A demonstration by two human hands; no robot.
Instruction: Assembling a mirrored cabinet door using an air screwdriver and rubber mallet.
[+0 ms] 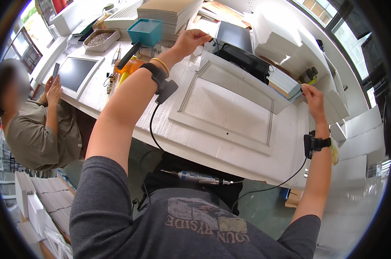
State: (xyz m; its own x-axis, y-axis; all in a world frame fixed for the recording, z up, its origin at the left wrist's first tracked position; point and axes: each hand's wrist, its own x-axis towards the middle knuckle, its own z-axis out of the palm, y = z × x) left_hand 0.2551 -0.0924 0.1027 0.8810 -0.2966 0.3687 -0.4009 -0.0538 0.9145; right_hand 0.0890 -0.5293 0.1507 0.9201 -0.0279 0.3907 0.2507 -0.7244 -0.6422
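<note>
Head view, left grip (189, 42) and right grip (314, 99) pinching clear pane (247, 81), outline faint.

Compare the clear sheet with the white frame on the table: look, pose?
Look: the clear sheet is see-through; the white frame is opaque, with a small dark hole in its near rail.
Pose: the clear sheet is held up by the left hand and right hand; the white frame lies on the table.
Shared: both have a roughly rectangular outline.

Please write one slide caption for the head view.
Left hand and right hand hold a clear sheet over a white frame.
</note>
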